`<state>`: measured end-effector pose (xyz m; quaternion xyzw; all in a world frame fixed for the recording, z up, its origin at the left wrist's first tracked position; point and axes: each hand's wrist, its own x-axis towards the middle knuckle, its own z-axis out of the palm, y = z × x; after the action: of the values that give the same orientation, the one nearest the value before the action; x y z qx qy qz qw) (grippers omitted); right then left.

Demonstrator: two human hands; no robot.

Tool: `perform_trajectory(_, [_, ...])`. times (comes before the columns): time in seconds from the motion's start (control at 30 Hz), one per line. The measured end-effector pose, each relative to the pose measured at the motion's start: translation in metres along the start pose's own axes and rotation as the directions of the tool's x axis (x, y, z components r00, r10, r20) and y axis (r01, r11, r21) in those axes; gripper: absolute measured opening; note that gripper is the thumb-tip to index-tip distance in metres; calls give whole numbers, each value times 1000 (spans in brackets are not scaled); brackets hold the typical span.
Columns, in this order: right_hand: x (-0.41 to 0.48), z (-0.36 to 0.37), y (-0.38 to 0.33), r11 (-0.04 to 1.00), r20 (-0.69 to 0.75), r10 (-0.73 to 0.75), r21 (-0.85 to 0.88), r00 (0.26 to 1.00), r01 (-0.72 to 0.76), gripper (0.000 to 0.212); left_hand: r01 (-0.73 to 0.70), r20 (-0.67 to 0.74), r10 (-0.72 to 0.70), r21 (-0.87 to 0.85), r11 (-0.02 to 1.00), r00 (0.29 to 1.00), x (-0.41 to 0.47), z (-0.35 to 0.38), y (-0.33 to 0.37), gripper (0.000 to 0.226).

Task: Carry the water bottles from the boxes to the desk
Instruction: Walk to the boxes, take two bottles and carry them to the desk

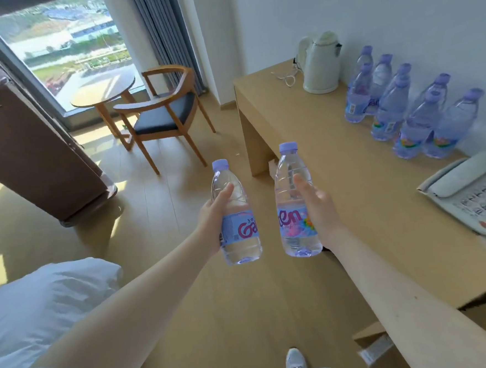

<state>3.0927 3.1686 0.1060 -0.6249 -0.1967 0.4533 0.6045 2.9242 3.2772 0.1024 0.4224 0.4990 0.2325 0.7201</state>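
Left hand [213, 214] and right hand [321, 211] are each curled round a water bottle [293, 200], by which the worktop's [336, 183] standing bottles [412, 114] could be toppled.

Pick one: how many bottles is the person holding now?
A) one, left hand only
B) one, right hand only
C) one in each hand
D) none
C: the left hand grips the left bottle and the right hand grips the right bottle, both upright, not yet set on the desk.
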Motion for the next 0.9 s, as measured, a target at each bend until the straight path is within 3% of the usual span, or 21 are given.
perform_trajectory(0.1, [15, -10, -7, 1000, -32, 2, 22, 999, -2, 79, -8, 29, 8, 17, 1000, 1000, 25, 19, 8, 63])
perform_trajectory(0.23, [47, -16, -15, 1000, -68, -20, 13, 997, 21, 30, -18, 52, 17, 19, 1000, 998, 56, 39, 23, 41])
perform_trajectory(0.3, [64, -17, -22, 1000, -102, -30, -10, 994, 29, 20, -34, 77, 30, 46, 998, 997, 75, 46, 33, 38])
perform_trajectory(0.4, [97, -14, -34, 997, -171, -44, -72, 984, 32, 25, -72, 103, 61, 108, 992, 993, 111, 56, 56, 52])
perform_trajectory(0.53, [151, -4, -53, 989, -281, -120, -120, 952, 89, 49, -156, 206, 114, 197, 968, 972, 168, 68, 100, 88])
perform_trajectory(0.63, [194, 11, -67, 985, -355, -142, -140, 924, 98, 44, -186, 231, 134, 220, 958, 964, 212, 70, 133, 84])
perform_trajectory(0.77, [245, 31, -85, 981, -435, -160, -167, 886, 95, 66, -201, 235, 139, 263, 944, 962, 271, 70, 173, 92])
perform_trajectory(0.9, [283, 40, -99, 975, -516, -170, -210, 839, 68, 41, -193, 275, 115, 275, 942, 955, 325, 78, 200, 73])
